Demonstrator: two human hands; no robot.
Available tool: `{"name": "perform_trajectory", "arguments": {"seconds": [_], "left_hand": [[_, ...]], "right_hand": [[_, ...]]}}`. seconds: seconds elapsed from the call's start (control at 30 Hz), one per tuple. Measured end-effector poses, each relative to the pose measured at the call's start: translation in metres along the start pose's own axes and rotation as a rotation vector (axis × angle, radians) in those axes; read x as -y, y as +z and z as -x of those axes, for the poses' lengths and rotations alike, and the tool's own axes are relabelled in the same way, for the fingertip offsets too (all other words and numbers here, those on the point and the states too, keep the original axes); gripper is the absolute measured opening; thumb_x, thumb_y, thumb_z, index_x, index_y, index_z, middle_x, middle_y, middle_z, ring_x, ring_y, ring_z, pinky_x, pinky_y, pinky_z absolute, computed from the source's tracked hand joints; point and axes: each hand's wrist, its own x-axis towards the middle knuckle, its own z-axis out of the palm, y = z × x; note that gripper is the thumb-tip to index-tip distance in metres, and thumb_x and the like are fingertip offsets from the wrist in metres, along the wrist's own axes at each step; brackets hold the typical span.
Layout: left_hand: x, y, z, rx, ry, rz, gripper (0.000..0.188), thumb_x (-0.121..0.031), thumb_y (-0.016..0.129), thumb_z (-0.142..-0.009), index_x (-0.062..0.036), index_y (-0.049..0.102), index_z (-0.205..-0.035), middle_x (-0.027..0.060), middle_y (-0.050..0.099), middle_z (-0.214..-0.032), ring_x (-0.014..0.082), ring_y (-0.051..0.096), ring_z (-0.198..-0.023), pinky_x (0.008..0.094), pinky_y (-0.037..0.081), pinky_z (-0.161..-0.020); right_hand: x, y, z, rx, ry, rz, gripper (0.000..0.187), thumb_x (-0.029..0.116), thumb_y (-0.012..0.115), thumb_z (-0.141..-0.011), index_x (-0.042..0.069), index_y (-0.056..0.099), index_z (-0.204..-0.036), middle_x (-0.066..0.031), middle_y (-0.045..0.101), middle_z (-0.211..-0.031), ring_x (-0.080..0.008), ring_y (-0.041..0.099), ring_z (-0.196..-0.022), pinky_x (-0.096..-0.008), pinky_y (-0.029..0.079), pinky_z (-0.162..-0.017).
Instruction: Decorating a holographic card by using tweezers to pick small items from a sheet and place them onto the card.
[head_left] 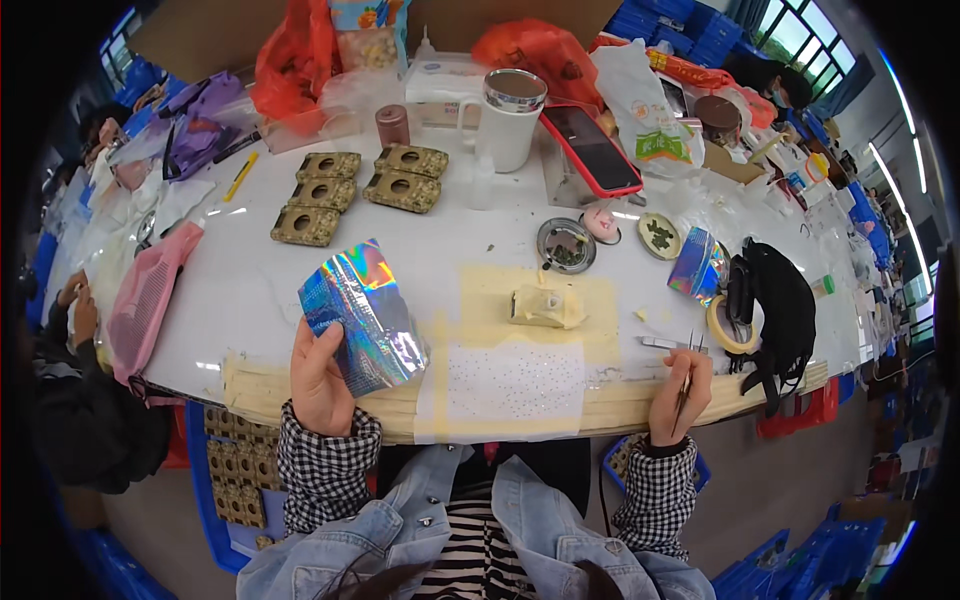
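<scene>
My left hand [318, 385] grips a shiny holographic packet [375, 325] by its lower left side, thumb on its front. Slim dark tweezers [684, 388] are held in the closed fingers of my right hand [668, 405], at the table's near edge. Between my hands lies a white sheet [510, 390] scattered with tiny shiny dots. Just beyond it, a small block [545, 306], partly wrapped in pale yellow tape, rests on a yellow-taped patch. A second metal tool [663, 344] lies beside my right hand.
Several patterned brown-gold cases [327, 192] sit at the back left. A white mug [510, 130], a red-cased phone [597, 152], small round tins [566, 246], a tape roll [732, 328] and a black pouch [782, 315] stand around. Another person's hands [80, 310] show at far left.
</scene>
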Motion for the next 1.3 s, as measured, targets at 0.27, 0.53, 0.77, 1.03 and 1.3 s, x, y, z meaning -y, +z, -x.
{"name": "perform_trajectory", "arguments": {"seconds": [0.27,0.53,0.77,1.03,1.3], "left_hand": [[0.001,0.006,-0.005,-0.028,-0.003,0.033,0.036,-0.002,0.056,-0.091,-0.0001,0.047,-0.125,0.0084,0.061,-0.116,0.0175,0.06,-0.105,0.0342,0.05,-0.092],[0.002,0.005,-0.008,-0.059,-0.004,-0.029,0.035,-0.005,0.055,-0.091,-0.0017,0.048,-0.125,0.0076,0.06,-0.117,0.0186,0.06,-0.106,0.0352,0.051,-0.093],[0.003,0.005,-0.008,-0.055,0.003,-0.01,0.037,-0.006,0.056,-0.091,-0.0017,0.048,-0.127,0.0067,0.061,-0.117,0.0171,0.06,-0.106,0.0339,0.05,-0.094],[0.0,0.008,-0.008,-0.074,-0.018,0.011,0.03,-0.003,0.057,-0.091,-0.0021,0.05,-0.12,0.0066,0.063,-0.111,0.0158,0.061,-0.102,0.0324,0.052,-0.09],[0.001,0.008,-0.008,-0.096,-0.035,0.001,0.031,-0.004,0.057,-0.091,-0.0016,0.049,-0.122,0.0068,0.062,-0.113,0.0159,0.06,-0.102,0.0325,0.051,-0.091]], "right_hand": [[0.003,0.001,-0.001,0.011,-0.033,0.073,0.017,0.008,0.046,-0.097,-0.004,0.056,-0.091,-0.0102,0.056,-0.075,-0.0176,0.055,-0.07,-0.0292,0.042,-0.067],[0.0,0.005,0.001,0.007,0.053,0.065,0.018,0.009,0.046,-0.098,-0.005,0.056,-0.093,-0.0065,0.054,-0.07,-0.0115,0.052,-0.063,-0.0261,0.042,-0.061],[-0.004,0.009,-0.001,-0.013,0.072,0.19,0.012,0.007,0.054,-0.094,-0.003,0.056,-0.1,-0.0088,0.051,-0.073,-0.0173,0.049,-0.063,-0.031,0.04,-0.06],[-0.008,0.01,0.0,0.018,0.117,0.333,0.024,0.005,0.06,-0.085,0.002,0.055,-0.108,-0.0092,0.053,-0.073,-0.0267,0.048,-0.073,-0.0386,0.036,-0.074],[-0.012,0.009,0.001,0.035,0.104,0.347,0.024,0.001,0.057,-0.082,0.003,0.055,-0.106,-0.0089,0.053,-0.073,-0.0271,0.048,-0.072,-0.0384,0.035,-0.075]]}}
